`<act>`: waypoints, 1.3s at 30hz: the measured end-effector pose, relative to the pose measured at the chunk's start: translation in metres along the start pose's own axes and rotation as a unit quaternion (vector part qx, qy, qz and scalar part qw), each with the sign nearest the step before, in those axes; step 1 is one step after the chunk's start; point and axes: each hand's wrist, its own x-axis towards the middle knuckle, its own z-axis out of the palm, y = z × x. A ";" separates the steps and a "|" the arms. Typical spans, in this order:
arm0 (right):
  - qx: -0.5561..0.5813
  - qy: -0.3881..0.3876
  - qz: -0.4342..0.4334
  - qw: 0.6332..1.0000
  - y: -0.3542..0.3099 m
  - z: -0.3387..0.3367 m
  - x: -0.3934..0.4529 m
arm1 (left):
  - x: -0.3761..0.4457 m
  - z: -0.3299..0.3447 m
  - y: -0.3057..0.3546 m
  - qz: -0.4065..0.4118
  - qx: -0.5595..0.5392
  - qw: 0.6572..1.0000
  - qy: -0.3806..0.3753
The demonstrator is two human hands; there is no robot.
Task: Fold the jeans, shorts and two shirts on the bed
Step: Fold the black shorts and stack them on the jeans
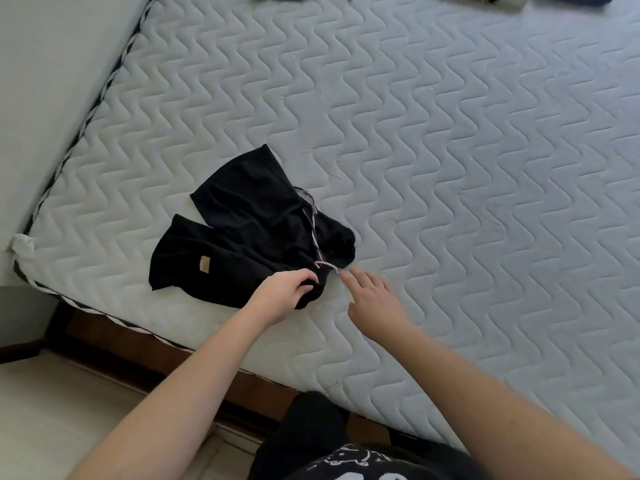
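Black shorts (249,233) with a small tan label and a grey-white drawstring (313,233) lie rumpled near the left front corner of the bed. My left hand (284,294) pinches the waistband at the shorts' near right corner. Just right of it, my right hand (372,294) hovers with fingers spread, fingertips close to the loose end of the drawstring and holding nothing. Other clothes show only as dark and pale scraps at the far edge of the bed (485,0).
The quilted white mattress (450,150) fills most of the view. Its left edge meets a pale wall (52,81). A brown wooden bed frame (156,355) runs along the near edge, with pale floor below. My dark printed shirt is at the bottom.
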 end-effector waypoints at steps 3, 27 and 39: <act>0.033 0.013 0.010 0.999 0.008 0.000 -0.010 | -0.033 -0.024 0.031 0.084 -0.078 0.993 0.033; 0.518 0.053 0.079 0.850 0.172 -0.047 -0.219 | -0.146 -0.047 0.246 0.095 -0.325 0.914 0.225; 0.432 0.098 0.070 0.894 0.192 -0.052 -0.250 | -0.145 0.006 0.310 0.065 -0.450 0.885 0.096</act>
